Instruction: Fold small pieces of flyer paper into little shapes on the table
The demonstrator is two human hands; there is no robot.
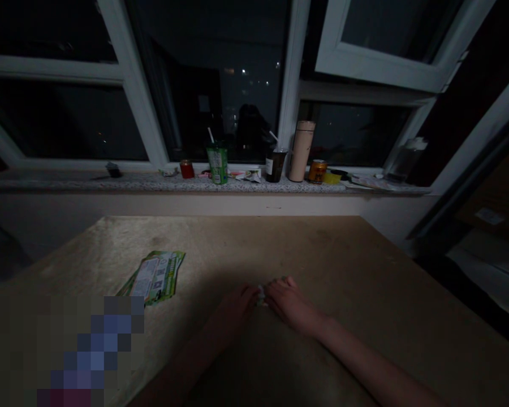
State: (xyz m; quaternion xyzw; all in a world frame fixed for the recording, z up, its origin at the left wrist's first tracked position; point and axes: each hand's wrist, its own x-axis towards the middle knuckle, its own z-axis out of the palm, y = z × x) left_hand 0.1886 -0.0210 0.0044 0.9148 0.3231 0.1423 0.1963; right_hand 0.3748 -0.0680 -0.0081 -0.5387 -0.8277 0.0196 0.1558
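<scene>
A small greenish item (261, 296) lay between the left hand (241, 298) and right hand (287, 299) on the surface (335, 254). Whether either grip pinched it was unclear.

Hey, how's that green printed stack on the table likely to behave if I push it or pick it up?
The green printed stack looks thin and flat, so it is probably light and somewhat floppy. Its pieces overlap unevenly at the left, so they may slide apart when pushed. Lying flat on the table, it seems unlikely to roll or tip.
</scene>
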